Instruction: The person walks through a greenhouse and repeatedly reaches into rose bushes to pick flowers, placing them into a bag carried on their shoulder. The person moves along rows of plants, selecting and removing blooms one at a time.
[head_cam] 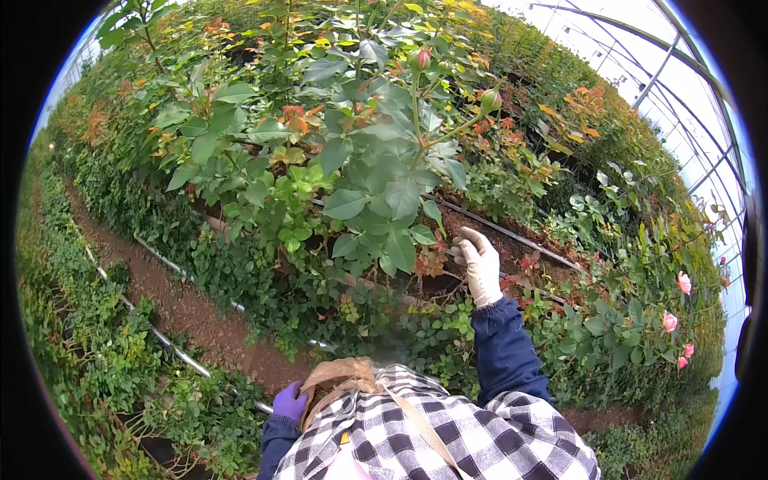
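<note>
My right hand (477, 264), in a pale glove with a blue denim sleeve, reaches in among rose bushes beside a tall leafy rose stem (416, 147) with closed buds. Its fingers are curled near reddish leaves; whether they hold anything I cannot tell. One bud (490, 101) is green, another (419, 59) shows red petals. My left hand (290, 401), in a purple glove, is at my side against a tan cloth bag (339, 378) worn at my waist. Its fingers are partly hidden at the bag's edge, over a black-and-white checked garment.
Rose bushes fill the bed ahead. A thin pipe (504, 230) runs over the soil. To the left lie a dirt path (186, 312) and a whitish pipe (180, 354). Pink roses (670, 321) bloom at the right, below the greenhouse frame (657, 72).
</note>
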The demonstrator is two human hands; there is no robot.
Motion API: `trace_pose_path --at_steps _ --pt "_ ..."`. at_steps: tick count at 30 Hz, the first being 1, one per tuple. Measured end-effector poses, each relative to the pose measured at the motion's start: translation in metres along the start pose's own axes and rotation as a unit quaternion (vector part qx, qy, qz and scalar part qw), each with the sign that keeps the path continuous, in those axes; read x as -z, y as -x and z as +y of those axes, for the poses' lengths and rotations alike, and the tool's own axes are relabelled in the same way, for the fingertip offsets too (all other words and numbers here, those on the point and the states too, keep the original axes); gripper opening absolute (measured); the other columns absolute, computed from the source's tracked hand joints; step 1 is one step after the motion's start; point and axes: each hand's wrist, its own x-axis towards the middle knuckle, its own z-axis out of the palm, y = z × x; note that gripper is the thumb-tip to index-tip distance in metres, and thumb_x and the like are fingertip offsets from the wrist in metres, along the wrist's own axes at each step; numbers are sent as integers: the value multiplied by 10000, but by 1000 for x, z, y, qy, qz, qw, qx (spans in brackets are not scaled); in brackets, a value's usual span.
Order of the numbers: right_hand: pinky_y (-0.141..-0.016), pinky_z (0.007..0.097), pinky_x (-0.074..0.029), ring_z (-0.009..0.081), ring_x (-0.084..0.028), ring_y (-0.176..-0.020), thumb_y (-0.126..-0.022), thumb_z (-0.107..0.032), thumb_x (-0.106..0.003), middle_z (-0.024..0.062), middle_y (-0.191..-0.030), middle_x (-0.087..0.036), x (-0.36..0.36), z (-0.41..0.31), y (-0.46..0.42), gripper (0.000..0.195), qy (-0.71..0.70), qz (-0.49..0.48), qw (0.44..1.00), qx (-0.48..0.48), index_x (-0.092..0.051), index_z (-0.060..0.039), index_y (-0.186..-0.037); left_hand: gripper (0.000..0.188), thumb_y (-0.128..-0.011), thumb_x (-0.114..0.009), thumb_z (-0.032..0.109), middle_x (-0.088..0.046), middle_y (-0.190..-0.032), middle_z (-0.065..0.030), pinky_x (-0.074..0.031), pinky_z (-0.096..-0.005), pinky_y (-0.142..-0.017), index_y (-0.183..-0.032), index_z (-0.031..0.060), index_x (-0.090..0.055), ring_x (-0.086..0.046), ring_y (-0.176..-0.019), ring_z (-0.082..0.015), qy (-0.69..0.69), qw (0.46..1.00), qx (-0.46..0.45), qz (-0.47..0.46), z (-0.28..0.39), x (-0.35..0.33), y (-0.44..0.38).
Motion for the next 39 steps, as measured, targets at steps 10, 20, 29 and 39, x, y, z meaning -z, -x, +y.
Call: trace_pose_path --at_steps 10,20,29,39 --pt "-742 253 -530 138 -644 -864 -917 -49 -566 85 -1017 -662 -50 -212 8 252 -131 -12 952 277 -589 0 -1163 464 -778 -693 170 -681 -1011 -136 -519 -321 -813 -1205 35 -568 -665 -909 -212 40 999 -25 23 0 51 -16" --pt "-768 259 -490 112 -614 -852 -835 -108 -624 94 -1021 -651 -106 -154 7 405 -45 -154 981 107 -528 -17 -1218 480 -821 -669 79 -624 -1154 -111 -486 -291 -895 -1273 18 -519 -617 -1022 -173 124 963 -225 74 192 112 -68" --pt "-738 379 -497 362 -612 -827 -805 -122 -586 179 -883 -636 -124 -143 -13 245 188 -289 890 299 -623 -18 -1024 343 -868 -604 168 -599 -998 -97 -483 -303 -815 -1174 17 -570 -594 -864 -224 144 935 -324 2 343 89 -137" --pt "-631 190 -476 56 -583 -740 -949 -203 -533 29 -951 -652 -94 -115 -24 305 -203 -297 932 -31 -590 -21 -1187 312 -943 -520 137 -579 -1122 -49 -477 -253 -801 -1244 56 -517 -561 -970 -127 375 880 -291 -9 347 71 -124"
